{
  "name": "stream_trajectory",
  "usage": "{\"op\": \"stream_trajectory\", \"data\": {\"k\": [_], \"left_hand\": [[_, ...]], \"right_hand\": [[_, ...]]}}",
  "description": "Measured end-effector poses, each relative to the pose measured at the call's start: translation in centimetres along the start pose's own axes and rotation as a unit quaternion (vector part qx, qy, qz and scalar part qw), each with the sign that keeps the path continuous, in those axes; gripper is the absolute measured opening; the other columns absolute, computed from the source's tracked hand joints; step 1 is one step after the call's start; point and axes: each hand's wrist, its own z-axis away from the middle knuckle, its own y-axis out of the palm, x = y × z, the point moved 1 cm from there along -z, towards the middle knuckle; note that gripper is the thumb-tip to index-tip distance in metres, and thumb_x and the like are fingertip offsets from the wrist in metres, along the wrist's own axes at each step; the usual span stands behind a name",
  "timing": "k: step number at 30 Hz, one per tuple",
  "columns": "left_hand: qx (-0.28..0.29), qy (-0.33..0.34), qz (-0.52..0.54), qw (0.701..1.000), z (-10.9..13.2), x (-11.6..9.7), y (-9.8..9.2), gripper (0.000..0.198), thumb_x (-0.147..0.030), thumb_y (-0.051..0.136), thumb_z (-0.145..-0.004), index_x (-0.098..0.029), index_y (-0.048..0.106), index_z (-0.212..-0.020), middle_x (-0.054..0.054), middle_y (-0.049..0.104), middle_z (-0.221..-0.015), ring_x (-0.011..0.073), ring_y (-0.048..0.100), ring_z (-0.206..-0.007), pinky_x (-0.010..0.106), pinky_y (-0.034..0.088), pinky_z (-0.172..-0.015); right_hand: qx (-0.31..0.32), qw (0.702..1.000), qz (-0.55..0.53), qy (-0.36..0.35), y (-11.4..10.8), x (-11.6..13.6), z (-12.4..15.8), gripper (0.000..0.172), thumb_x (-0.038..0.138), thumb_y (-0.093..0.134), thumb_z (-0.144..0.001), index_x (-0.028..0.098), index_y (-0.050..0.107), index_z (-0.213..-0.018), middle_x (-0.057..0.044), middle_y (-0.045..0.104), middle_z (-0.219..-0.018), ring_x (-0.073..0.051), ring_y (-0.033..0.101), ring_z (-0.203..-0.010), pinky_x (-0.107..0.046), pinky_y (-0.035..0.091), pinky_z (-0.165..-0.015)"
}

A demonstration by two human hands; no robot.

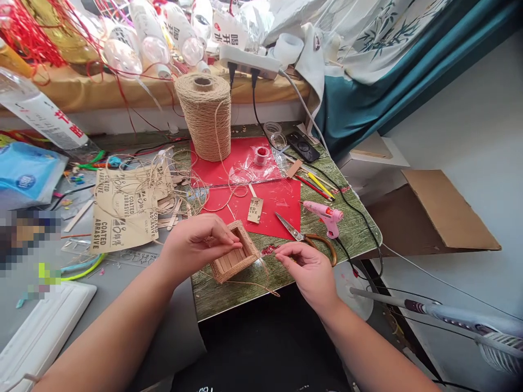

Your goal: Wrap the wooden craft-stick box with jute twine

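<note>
A small open box (236, 260) of wooden sticks wrapped in twine sits tilted toward me near the table's front edge. Over its left rim hovers my left hand (200, 242), thumb and fingertips pressed together; anything between them is too small to make out. To the right of the box, my right hand (310, 272) also pinches thumb and forefinger, with its contents unclear. A red patch (269, 250) lies between the box and my right fingertips. Loose twine (261, 286) trails in front of the box. Scissors (304, 235) with brown handles rest just beyond my right hand.
A pink glue gun (324, 216) stands right of the scissors, its cable running off the table. Behind are a large twine spool (204, 120), red sheets (278, 204), pens (318, 186) and a phone (303, 147). Sandpaper sheets (122, 218) and wooden sticks lie left; a cardboard box (441, 212) is right.
</note>
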Motion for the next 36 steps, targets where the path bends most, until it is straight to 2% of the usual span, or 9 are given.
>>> {"op": "stream_trajectory", "data": {"k": [6,11,13,18,22,26,30,33,36], "left_hand": [[-0.009,-0.077,0.032,0.996,0.2,0.6,0.0,0.017,-0.018,0.084,-0.084,-0.021,0.069,-0.079,0.000,0.078,-0.083,0.0135,0.075,-0.076,0.025,0.060,-0.068],[-0.020,-0.134,0.073,0.988,0.4,0.8,0.2,0.040,-0.022,0.086,-0.083,-0.019,0.049,-0.067,0.000,0.076,-0.076,0.0144,0.076,-0.074,0.025,0.060,-0.065],[-0.023,-0.139,0.050,0.989,0.4,0.7,0.2,0.038,-0.024,0.087,-0.083,-0.019,0.052,-0.070,0.000,0.076,-0.076,0.0139,0.075,-0.073,0.024,0.059,-0.064],[0.017,-0.023,-0.061,0.998,-0.1,0.3,0.2,0.012,-0.020,0.080,-0.090,-0.023,0.072,-0.098,0.000,0.076,-0.082,0.0125,0.071,-0.074,0.026,0.055,-0.069],[0.077,0.078,-0.130,0.985,-0.2,-0.4,0.7,0.009,-0.019,0.076,-0.093,-0.025,0.073,-0.100,-0.001,0.073,-0.080,0.0131,0.065,-0.073,0.031,0.049,-0.073],[0.140,0.144,-0.194,0.960,0.0,-1.9,1.8,0.011,-0.026,0.079,-0.092,-0.023,0.070,-0.097,-0.001,0.074,-0.081,0.0165,0.063,-0.079,0.034,0.049,-0.077],[0.216,0.159,-0.290,0.919,0.1,-3.7,3.4,0.033,-0.022,0.066,-0.100,-0.022,0.064,-0.133,0.004,0.076,-0.116,0.0211,0.065,-0.101,0.040,0.050,-0.094],[0.234,0.160,-0.364,0.887,0.3,-4.3,4.4,0.043,-0.014,0.056,-0.102,-0.022,0.058,-0.145,0.006,0.074,-0.123,0.0218,0.065,-0.098,0.041,0.050,-0.088],[0.210,0.164,-0.373,0.889,0.6,-4.1,4.6,0.031,-0.014,0.056,-0.101,-0.020,0.066,-0.130,0.006,0.075,-0.114,0.0219,0.065,-0.092,0.041,0.051,-0.084]], "right_hand": [[0.010,0.998,-0.065,0.017,1.0,-1.9,-0.5,0.012,0.029,0.084,-0.087,0.022,0.074,-0.083,-0.005,0.077,-0.091,-0.022,0.074,-0.089,-0.037,0.059,-0.086],[0.014,0.995,-0.089,0.043,1.5,-3.2,-1.2,0.021,0.032,0.087,-0.083,0.021,0.071,-0.076,-0.004,0.074,-0.084,-0.021,0.072,-0.082,-0.035,0.058,-0.079],[0.017,0.996,-0.080,0.042,1.6,-3.5,-1.2,0.021,0.033,0.086,-0.083,0.021,0.071,-0.076,-0.005,0.075,-0.084,-0.021,0.072,-0.082,-0.034,0.057,-0.078],[0.010,0.997,-0.072,0.040,1.8,-3.6,-1.1,0.018,0.034,0.084,-0.085,0.022,0.072,-0.081,-0.006,0.076,-0.089,-0.022,0.072,-0.084,-0.036,0.059,-0.079],[0.007,0.997,-0.063,0.033,1.9,-3.3,-0.9,0.016,0.034,0.086,-0.083,0.022,0.075,-0.079,-0.007,0.079,-0.087,-0.024,0.075,-0.085,-0.038,0.061,-0.082],[0.014,0.998,-0.055,0.031,2.0,-3.3,-0.7,0.016,0.034,0.088,-0.081,0.023,0.078,-0.077,-0.006,0.080,-0.084,-0.025,0.076,-0.085,-0.039,0.061,-0.084],[0.018,0.999,-0.036,0.037,2.1,-3.3,-0.5,0.018,0.036,0.086,-0.083,0.022,0.076,-0.077,-0.006,0.079,-0.082,-0.024,0.075,-0.081,-0.037,0.061,-0.080],[0.021,1.000,0.000,-0.014,1.4,-2.7,-0.2,0.017,0.035,0.080,-0.089,0.022,0.075,-0.079,-0.005,0.079,-0.082,-0.022,0.074,-0.078,-0.036,0.061,-0.076],[0.041,0.988,0.082,-0.125,-0.5,-1.6,0.1,0.015,0.029,0.068,-0.099,0.023,0.074,-0.086,-0.006,0.079,-0.090,-0.023,0.075,-0.086,-0.038,0.060,-0.083]]}}
